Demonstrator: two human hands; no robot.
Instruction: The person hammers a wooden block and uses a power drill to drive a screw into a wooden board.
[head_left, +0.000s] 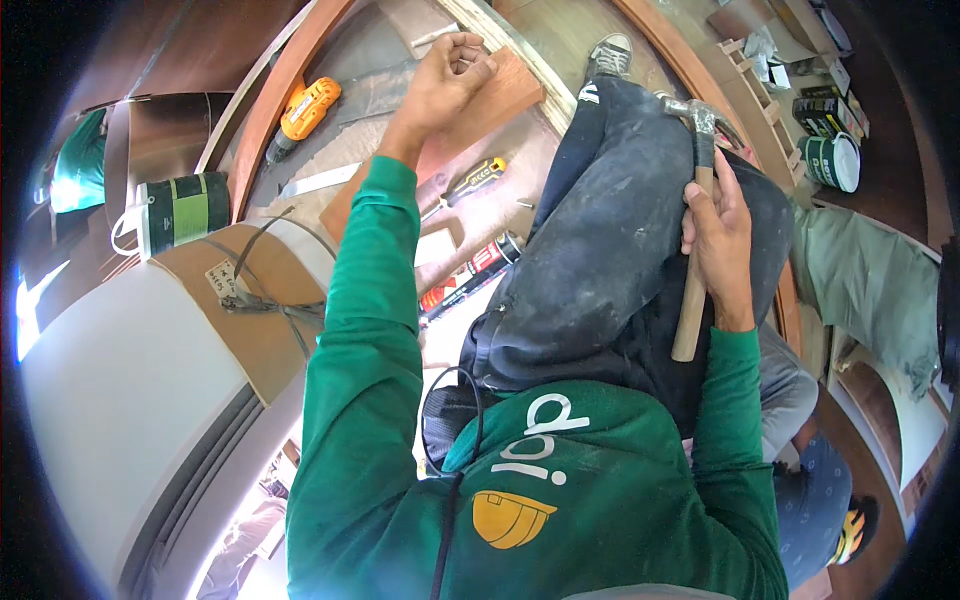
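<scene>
My right hand (722,230) is wrapped round the wooden handle of a claw hammer (688,315). The hammer's metal head points away from me, above my dark trousers. Farther out on the left, my left hand (447,88) rests by a reddish-brown wooden board (505,92), its fingers curled in with thumb and forefinger close together. Whatever they pinch, if anything, is too small to make out. A pale wooden strip (515,50) runs along the board's far side. Nearer to me lie a yellow-and-black screwdriver (470,185) and a red-and-black tube (480,265).
An orange cordless drill (308,108) lies at the far left beside a curved wooden rail (262,130). Paint buckets stand on the left (185,212) and right (830,162). A tied cardboard-wrapped roll (240,290) sits at my left. Another person (815,510) is at the lower right.
</scene>
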